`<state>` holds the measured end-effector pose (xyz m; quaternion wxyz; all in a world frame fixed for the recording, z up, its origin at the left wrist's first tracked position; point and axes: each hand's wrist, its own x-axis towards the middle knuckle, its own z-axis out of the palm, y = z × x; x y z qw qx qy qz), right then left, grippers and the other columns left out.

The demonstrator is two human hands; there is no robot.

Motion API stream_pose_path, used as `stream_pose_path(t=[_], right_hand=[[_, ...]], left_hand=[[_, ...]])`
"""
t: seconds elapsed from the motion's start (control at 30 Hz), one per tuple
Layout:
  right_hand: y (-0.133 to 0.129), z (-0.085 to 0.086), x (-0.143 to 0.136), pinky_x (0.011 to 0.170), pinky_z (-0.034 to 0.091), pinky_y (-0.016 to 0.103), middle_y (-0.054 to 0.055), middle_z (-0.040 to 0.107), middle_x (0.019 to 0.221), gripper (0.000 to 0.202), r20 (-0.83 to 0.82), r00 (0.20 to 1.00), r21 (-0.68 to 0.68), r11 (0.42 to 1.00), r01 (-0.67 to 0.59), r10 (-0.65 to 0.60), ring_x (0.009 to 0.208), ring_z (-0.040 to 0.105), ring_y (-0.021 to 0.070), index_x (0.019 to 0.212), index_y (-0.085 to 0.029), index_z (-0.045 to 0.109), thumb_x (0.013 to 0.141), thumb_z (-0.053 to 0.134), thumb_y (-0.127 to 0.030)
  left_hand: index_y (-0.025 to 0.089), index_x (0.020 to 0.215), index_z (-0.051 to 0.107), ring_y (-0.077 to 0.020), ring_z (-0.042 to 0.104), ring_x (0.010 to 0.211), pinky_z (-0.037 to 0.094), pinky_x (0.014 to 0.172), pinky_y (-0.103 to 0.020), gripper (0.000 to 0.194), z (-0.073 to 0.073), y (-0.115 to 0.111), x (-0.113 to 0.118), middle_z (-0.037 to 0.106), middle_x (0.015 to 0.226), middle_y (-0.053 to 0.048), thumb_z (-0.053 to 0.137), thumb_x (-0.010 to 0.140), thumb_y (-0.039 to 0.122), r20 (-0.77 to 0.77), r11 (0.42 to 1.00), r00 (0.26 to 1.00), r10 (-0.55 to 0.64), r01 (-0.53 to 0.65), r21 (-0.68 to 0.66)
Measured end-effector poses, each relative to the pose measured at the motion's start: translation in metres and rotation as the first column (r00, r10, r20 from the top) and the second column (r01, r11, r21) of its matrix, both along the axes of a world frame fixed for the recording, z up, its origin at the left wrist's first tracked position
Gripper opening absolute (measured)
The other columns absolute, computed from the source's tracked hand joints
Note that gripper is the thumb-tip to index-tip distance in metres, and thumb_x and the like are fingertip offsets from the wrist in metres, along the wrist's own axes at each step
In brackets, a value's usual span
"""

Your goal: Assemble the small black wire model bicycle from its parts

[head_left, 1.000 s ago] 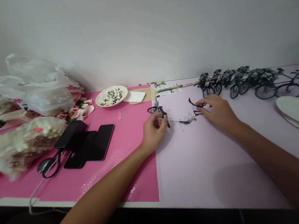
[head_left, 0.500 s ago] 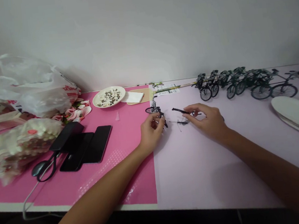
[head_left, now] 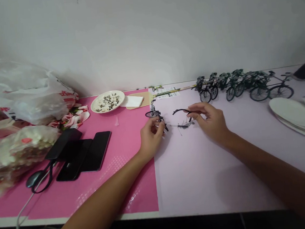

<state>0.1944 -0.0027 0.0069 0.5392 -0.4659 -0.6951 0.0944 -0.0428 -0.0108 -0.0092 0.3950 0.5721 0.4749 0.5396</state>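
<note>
Pale lilac mat [head_left: 201, 174] nearest, butted against pink mat [head_left: 115, 175]; left hand [head_left: 149, 136] curled, fingertips pinching part-built model bicycle [head_left: 155, 113] upright at the seam, apparently to steady it; right hand [head_left: 209, 119] pinching curved black part [head_left: 180, 111] just beside it, over loose small parts [head_left: 184, 125]; beyond, finished bicycles [head_left: 241, 82] lined along white wall [head_left: 144, 32].

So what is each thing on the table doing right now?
Left hand: pinching a half-built toy bike.
Right hand: holding a curved black piece above the table.
Small loose parts: lying between the hands.
Finished toy bikes: standing upright in a row.
Phones: lying flat, screens dark.
Plate of bits: full.
Scissors: lying closed.
</note>
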Motion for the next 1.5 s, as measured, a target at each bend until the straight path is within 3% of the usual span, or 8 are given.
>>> stream_pose_path(t=[0.2, 0.37, 0.67, 0.87, 0.97, 1.1, 1.3, 1.5], right_hand=[[0.002, -0.001, 0.002, 0.085, 0.064, 0.046, 0.006, 0.081, 0.102, 0.02, 0.04, 0.999, -0.016, 1.0, 0.012, -0.011, 0.098, 0.079, 0.0284, 0.108, -0.027, 0.071, 0.097, 0.068, -0.044], [0.01, -0.001, 0.01, 0.091, 0.059, 0.048, 0.011, 0.075, 0.105, 0.02, 0.255, 0.965, -0.01, 0.997, 0.071, -0.066, 0.102, 0.073, 0.03, 0.108, -0.025, 0.073, 0.099, 0.064, -0.041], [0.033, -0.02, 0.038, 0.102, 0.052, 0.056, 0.013, 0.071, 0.112, 0.029, 0.445, 0.891, -0.084, 0.986, 0.142, -0.091, 0.118, 0.063, 0.0346, 0.11, -0.025, 0.077, 0.102, 0.054, -0.04], [0.038, -0.01, 0.055, 0.097, 0.052, 0.055, 0.012, 0.075, 0.109, 0.032, 0.538, 0.84, -0.127, 0.98, 0.156, -0.064, 0.118, 0.061, 0.0355, 0.109, -0.027, 0.077, 0.103, 0.045, -0.03], [0.043, -0.005, 0.068, 0.091, 0.052, 0.055, 0.012, 0.076, 0.11, 0.025, 0.604, 0.796, -0.202, 0.961, 0.187, -0.028, 0.115, 0.061, 0.0383, 0.11, -0.026, 0.075, 0.097, 0.056, -0.034], [0.044, -0.005, 0.075, 0.09, 0.052, 0.057, 0.011, 0.077, 0.112, 0.028, 0.65, 0.758, -0.272, 0.949, 0.163, 0.056, 0.115, 0.06, 0.0416, 0.114, -0.025, 0.074, 0.091, 0.064, -0.039], [0.035, 0.005, 0.059, 0.106, 0.043, 0.063, 0.014, 0.072, 0.129, 0.025, 0.661, 0.747, 0.008, 0.996, 0.088, -0.071, 0.134, 0.05, 0.0433, 0.102, -0.027, 0.079, 0.101, 0.055, -0.032], [0.026, 0.007, 0.041, 0.104, 0.048, 0.057, 0.009, 0.075, 0.113, 0.017, 0.666, 0.726, -0.086, 0.984, -0.153, 0.171, 0.121, 0.057, 0.0362, 0.097, -0.03, 0.08, 0.098, 0.063, -0.032]], left_hand=[[0.017, 0.113, 0.067, -0.0111, 0.064, 0.054, 0.052, 0.056, -0.025, 0.036, 0.001, -0.001, 0.001, 0.069, 0.081, -0.001, 0.074, 0.09, 0.043, 0.023, 1.0, 1.0, 0.007, -0.007, -0.009], [0.017, 0.113, 0.067, -0.0108, 0.063, 0.053, 0.053, 0.056, -0.025, 0.036, 0.0, 0.0, 0.0, 0.068, 0.081, 0.0, 0.074, 0.089, 0.043, 0.023, 1.0, 1.0, 0.014, -0.014, -0.002], [0.017, 0.113, 0.066, -0.0112, 0.063, 0.054, 0.051, 0.055, -0.025, 0.039, -0.002, 0.0, 0.001, 0.069, 0.08, 0.0, 0.073, 0.09, 0.047, 0.035, 1.0, 0.999, -0.01, 0.01, 0.001], [0.017, 0.114, 0.065, -0.0112, 0.063, 0.054, 0.052, 0.056, -0.025, 0.04, -0.001, -0.002, 0.002, 0.069, 0.081, -0.001, 0.074, 0.089, 0.048, 0.038, 1.0, 0.999, -0.009, 0.01, -0.01], [0.018, 0.115, 0.063, -0.011, 0.063, 0.053, 0.052, 0.056, -0.025, 0.038, 0.001, -0.003, 0.003, 0.07, 0.081, -0.001, 0.073, 0.091, 0.046, 0.046, 1.0, 0.999, -0.012, 0.013, -0.018], [0.018, 0.114, 0.061, -0.0105, 0.062, 0.053, 0.052, 0.057, -0.025, 0.036, 0.003, -0.004, 0.003, 0.07, 0.08, 0.0, 0.072, 0.092, 0.044, 0.052, 1.0, 0.999, -0.018, 0.019, -0.018], [0.018, 0.114, 0.061, -0.0101, 0.062, 0.052, 0.051, 0.055, -0.024, 0.035, 0.004, -0.004, 0.004, 0.069, 0.079, 0.001, 0.071, 0.092, 0.043, 0.056, 0.999, 0.998, -0.028, 0.029, -0.021], [0.018, 0.114, 0.059, -0.0102, 0.063, 0.053, 0.051, 0.056, -0.024, 0.035, 0.003, -0.004, 0.004, 0.069, 0.079, 0.001, 0.071, 0.093, 0.043, 0.063, 0.999, 0.997, -0.039, 0.041, -0.023]])
